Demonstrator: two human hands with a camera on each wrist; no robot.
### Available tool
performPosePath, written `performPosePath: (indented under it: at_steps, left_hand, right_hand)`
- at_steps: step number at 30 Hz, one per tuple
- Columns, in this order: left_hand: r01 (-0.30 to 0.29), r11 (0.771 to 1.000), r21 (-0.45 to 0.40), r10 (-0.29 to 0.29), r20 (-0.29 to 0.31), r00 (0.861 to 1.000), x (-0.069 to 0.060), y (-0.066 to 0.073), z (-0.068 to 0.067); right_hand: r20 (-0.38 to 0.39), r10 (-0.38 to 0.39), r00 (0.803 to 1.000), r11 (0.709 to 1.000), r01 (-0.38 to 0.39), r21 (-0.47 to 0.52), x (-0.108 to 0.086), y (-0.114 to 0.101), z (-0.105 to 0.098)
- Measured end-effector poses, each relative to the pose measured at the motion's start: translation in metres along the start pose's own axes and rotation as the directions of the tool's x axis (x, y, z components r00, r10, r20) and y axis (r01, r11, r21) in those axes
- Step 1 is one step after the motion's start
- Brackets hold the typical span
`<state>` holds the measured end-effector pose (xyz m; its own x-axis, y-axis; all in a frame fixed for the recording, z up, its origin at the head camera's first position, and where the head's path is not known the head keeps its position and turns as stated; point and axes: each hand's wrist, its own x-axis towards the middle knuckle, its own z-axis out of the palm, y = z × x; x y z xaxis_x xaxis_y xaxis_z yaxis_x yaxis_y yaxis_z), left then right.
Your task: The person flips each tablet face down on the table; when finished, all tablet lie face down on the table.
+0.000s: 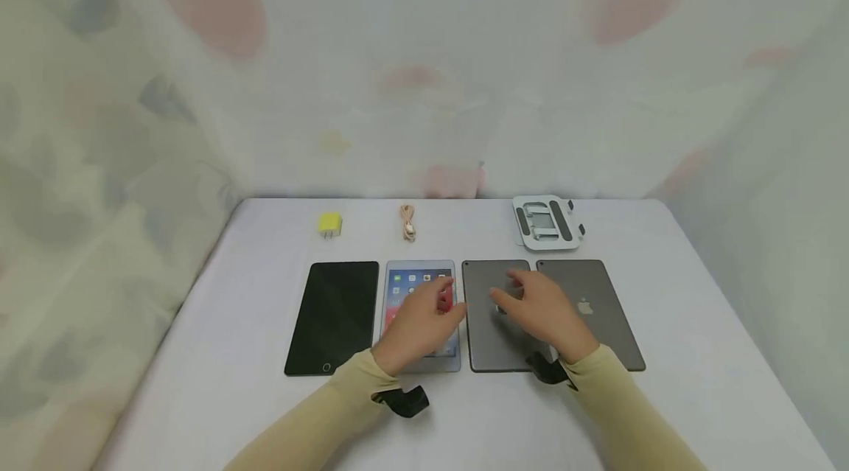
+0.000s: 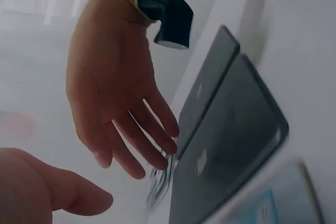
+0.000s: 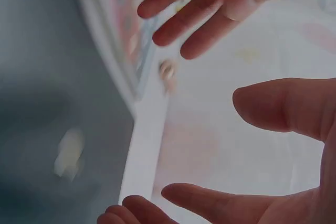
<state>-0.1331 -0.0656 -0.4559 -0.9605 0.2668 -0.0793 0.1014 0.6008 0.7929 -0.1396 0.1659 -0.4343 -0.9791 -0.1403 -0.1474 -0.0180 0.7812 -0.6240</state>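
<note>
Four tablets lie in a row on the white table. My left hand (image 1: 419, 323) hovers over the white-framed tablet (image 1: 419, 366), whose screen is lit with app icons. Over the grey tablet lying back up (image 1: 487, 338) hangs my right hand (image 1: 547, 312), its fingers spread and relaxed. Another grey tablet (image 1: 597, 301) with an apple logo is beside it. A black-screened tablet (image 1: 338, 309) is at the far left of the row. The left wrist view has the right hand (image 2: 113, 72) with nothing in its palm. Neither hand holds anything.
Behind the row stand a yellow charger plug (image 1: 329, 224), a coiled cable (image 1: 407, 223) and a folded silver tablet stand (image 1: 547, 222). Patterned white cloth (image 1: 424, 88) hangs at the back and both sides of the table (image 1: 464, 434).
</note>
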Motion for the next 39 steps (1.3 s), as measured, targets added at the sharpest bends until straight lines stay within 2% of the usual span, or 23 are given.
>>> performPosePath:
  at_steps: [2, 5, 9, 13, 17, 22, 30, 34, 39]
  left_hand:
    - [0.023, 0.999, 0.04, -0.021, -0.048, 0.999, -0.005, -0.009, -0.013]
    - [0.095, 0.992, 0.079, -0.086, -0.11, 0.99, -0.012, -0.025, -0.031]
    - [0.167, 0.982, 0.09, -0.153, -0.144, 0.978, -0.021, -0.042, -0.043]
    - [0.158, 0.982, 0.102, -0.144, -0.133, 0.981, -0.022, -0.048, -0.043]
    - [0.138, 0.985, 0.101, -0.125, -0.119, 0.985, -0.022, -0.046, -0.042]
    - [0.133, 0.986, 0.105, -0.122, -0.106, 0.987, -0.024, -0.044, -0.043]
    - [0.121, 0.987, 0.11, -0.109, -0.109, 0.988, -0.022, -0.051, -0.049]
    - [0.136, 0.986, 0.092, -0.127, -0.093, 0.988, -0.017, -0.052, -0.051]
    - [0.206, 0.978, 0.036, -0.202, -0.083, 0.976, -0.015, -0.051, -0.052]
  right_hand:
    - [0.01, -0.014, 1.0, 1.0, 0.014, 0.022, 0.008, -0.011, 0.007]
    - [0.031, -0.031, 0.999, 0.998, 0.029, 0.048, 0.018, -0.029, 0.019]
    - [0.07, -0.036, 0.997, 0.998, 0.032, 0.056, 0.028, -0.052, 0.039]
    - [0.092, -0.022, 0.996, 0.999, 0.018, 0.036, 0.034, -0.066, 0.054]
    - [0.109, -0.013, 0.994, 1.0, 0.012, 0.016, 0.035, -0.073, 0.065]
    - [0.097, 0.0, 0.995, 1.0, -0.002, 0.018, 0.036, -0.076, 0.072]
    - [0.065, -0.042, 0.997, 0.999, 0.04, 0.034, 0.036, -0.073, 0.076]
    - [0.067, -0.054, 0.996, 0.998, 0.052, 0.034, 0.037, -0.071, 0.075]
    - [0.081, -0.058, 0.995, 0.997, 0.054, 0.058, 0.039, -0.07, 0.072]
